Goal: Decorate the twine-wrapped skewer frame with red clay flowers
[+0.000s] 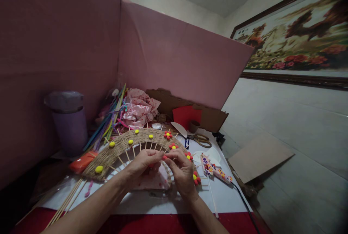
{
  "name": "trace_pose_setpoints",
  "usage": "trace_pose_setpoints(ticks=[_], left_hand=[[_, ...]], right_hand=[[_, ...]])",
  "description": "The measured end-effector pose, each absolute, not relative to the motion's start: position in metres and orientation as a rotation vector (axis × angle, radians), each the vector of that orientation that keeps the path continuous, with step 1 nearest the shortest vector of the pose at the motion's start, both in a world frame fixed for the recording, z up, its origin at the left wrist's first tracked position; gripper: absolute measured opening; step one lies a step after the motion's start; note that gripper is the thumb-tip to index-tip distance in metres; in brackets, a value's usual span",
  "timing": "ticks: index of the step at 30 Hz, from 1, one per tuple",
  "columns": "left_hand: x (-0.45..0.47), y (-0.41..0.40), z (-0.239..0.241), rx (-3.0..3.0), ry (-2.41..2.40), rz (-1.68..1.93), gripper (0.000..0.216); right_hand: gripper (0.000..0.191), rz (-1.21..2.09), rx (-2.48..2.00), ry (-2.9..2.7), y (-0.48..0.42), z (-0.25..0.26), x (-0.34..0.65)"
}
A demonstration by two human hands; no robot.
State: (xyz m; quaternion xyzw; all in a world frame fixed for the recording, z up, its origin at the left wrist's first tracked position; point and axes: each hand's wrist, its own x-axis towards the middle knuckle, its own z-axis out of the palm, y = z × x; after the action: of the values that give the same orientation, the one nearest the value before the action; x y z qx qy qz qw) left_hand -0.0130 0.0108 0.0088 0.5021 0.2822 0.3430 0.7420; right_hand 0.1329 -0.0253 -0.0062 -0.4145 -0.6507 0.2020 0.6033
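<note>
In front of me lies a fan-shaped arch point(141, 138) of woven twine on thin wooden sticks. Yellow clay dots point(112, 144) sit along its left and middle part, and several red flowers point(173, 147) with yellow centres line the right part. Above its inner edge my left hand point(148, 163) and my right hand point(181, 172) meet, fingertips pinched together. A small red piece of clay point(164, 157) shows between them, partly hidden by the fingers. Some red also shows under my left fingers, too shadowed to make out.
A patterned glue gun point(216, 170) with a black cord lies on the right, near scissors point(200, 139). On the left are an orange-red packet point(81, 163), loose sticks point(63, 201) and a purple tumbler point(70, 127). Behind stand crumpled pink fabric point(140, 107) and pink panels point(176, 56).
</note>
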Motion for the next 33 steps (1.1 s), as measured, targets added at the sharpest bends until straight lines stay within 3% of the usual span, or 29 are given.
trace_pose_setpoints(ticks=[33], left_hand=[[-0.0132,0.0112,0.0064,1.077,0.602,0.762,0.038]], right_hand=[[0.005,0.444,-0.983,-1.484,-0.0244,-0.0082,0.1325]])
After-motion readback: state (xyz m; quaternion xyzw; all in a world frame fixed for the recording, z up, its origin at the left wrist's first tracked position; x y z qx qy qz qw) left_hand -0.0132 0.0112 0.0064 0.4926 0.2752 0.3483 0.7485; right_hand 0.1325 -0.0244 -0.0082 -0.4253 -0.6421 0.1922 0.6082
